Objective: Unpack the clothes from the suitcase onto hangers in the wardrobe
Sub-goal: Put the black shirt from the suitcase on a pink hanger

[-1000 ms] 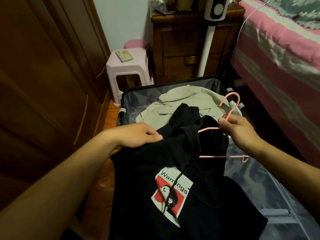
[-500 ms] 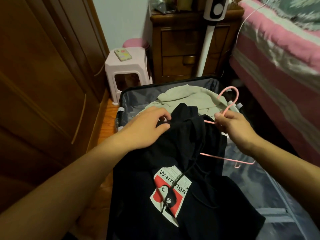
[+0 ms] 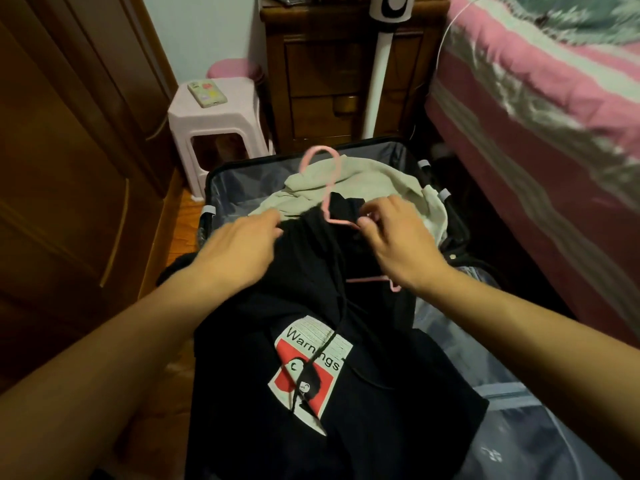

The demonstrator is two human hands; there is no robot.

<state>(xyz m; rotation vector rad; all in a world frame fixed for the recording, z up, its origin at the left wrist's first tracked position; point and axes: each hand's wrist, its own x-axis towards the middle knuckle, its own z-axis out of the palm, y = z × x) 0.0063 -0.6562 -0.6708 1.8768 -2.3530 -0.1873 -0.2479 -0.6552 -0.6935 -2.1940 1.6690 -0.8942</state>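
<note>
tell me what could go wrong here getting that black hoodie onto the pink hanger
The pink hanger is only partly inside the black hoodie; its lower bar shows outside the fabric, so one shoulder may slip off. The dangling drawstring could snag on it. Lifting might also drag the beige garment out of the suitcase.

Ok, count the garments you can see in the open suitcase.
2. A black hoodie lies at the front, under both hands, and a beige garment lies behind it at the far end of the suitcase. More may be hidden underneath.
</note>
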